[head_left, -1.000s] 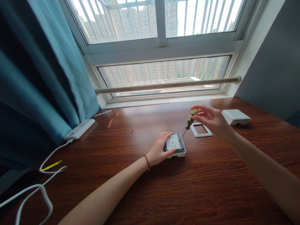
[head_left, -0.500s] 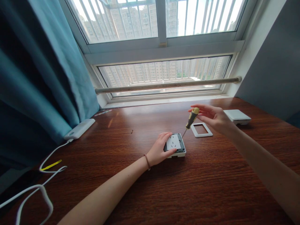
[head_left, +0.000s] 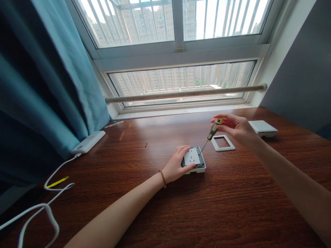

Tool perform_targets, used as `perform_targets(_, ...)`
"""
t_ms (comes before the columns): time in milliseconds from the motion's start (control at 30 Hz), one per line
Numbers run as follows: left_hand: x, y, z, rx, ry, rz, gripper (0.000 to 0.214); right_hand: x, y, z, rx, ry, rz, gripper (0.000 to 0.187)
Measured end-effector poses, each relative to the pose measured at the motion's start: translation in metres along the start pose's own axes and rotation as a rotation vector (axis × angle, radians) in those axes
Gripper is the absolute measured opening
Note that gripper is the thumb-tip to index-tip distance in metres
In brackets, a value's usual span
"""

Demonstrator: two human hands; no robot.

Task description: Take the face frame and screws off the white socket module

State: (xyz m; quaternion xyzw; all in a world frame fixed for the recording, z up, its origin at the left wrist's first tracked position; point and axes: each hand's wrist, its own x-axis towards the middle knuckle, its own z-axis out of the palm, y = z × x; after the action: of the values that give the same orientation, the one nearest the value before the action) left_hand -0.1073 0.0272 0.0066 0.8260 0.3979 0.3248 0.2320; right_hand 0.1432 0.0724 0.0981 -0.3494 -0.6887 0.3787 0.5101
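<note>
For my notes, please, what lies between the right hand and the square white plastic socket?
In the head view, a yellow and grey screwdriver slants between them.

The left arm point(head_left: 121, 212) enters from 7 o'clock, its forearm bare, slanting up toward 2 o'clock. The left hand point(head_left: 175, 167) sits low, just off centre toward 5 o'clock, palm down, thumb toward 3 o'clock and fingers toward 2 in a spread grip. The right arm point(head_left: 287, 170), also bare, enters from 4 o'clock and points toward 10. The right hand point(head_left: 236, 128) is raised at 3 o'clock, fingers bent toward 9, thumb beneath them in a light pinch.
</note>
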Motion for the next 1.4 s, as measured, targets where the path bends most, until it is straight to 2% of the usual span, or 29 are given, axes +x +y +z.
perform_targets(133,0.000,0.000,0.000,-0.001,-0.002,-0.005,0.057,0.000,-0.002,-0.003,0.093,-0.133,0.013,0.039)
perform_targets(233,0.000,-0.001,0.000,-0.001,-0.003,-0.005,0.057,-0.002,-0.004,-0.003,0.100,-0.158,0.018,0.035)
perform_targets(500,0.000,-0.001,-0.001,0.013,-0.016,-0.003,0.058,-0.005,-0.010,0.002,0.075,-0.105,-0.006,0.034)
perform_targets(1400,-0.001,-0.003,0.000,0.009,-0.009,0.010,0.058,-0.005,-0.009,0.003,0.071,-0.094,-0.026,0.033)
